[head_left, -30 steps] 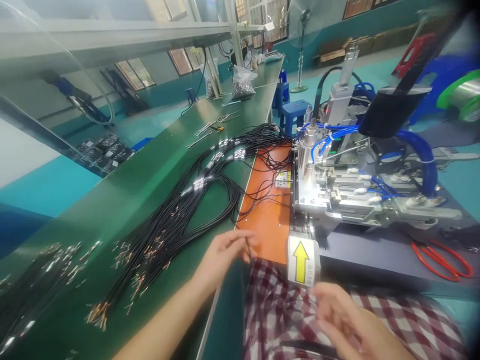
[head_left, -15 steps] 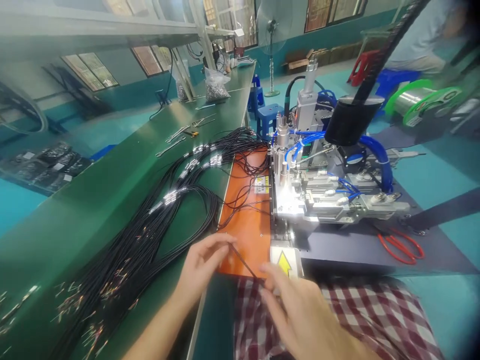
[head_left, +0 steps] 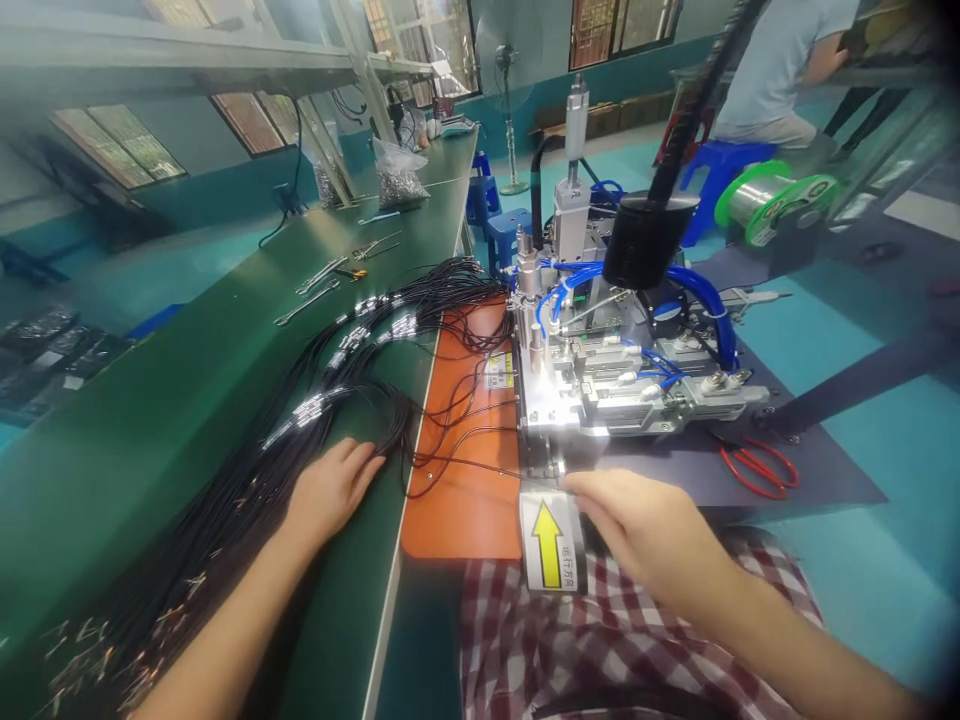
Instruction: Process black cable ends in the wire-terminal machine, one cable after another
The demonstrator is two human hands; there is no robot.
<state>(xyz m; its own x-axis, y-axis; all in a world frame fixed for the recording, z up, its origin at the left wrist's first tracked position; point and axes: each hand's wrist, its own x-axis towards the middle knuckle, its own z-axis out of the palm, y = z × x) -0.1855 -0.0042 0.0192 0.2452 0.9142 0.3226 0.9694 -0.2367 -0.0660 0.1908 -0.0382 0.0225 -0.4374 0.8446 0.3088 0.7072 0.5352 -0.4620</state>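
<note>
My left hand [head_left: 337, 487] is on the green bench, its fingers curled at the edge of a loop of black cables [head_left: 397, 408]. Fingertips touch the strands there; the exact grip is partly hidden. From this loop a single black cable [head_left: 469, 462] crosses the orange board to my right hand [head_left: 637, 520]. Thumb and forefinger of that hand pinch the cable's end at the front of a metal machine [head_left: 592, 400], just above a yellow arrow label [head_left: 550, 540]. Several other cables run over the orange board [head_left: 465, 520] into the machine's lit side.
Wrenches [head_left: 307, 300] and a bag of small metal parts [head_left: 399, 175] lie farther along the bench. Red-handled pliers [head_left: 759, 470] rest right of the machine. A green wire spool [head_left: 776, 203] stands behind it. Another person [head_left: 780, 80] sits at the back right.
My left hand has moved left from the orange board to the cable loop. My right hand has moved up and forward, bringing the cable end to the machine's front. The view has shifted right.
</note>
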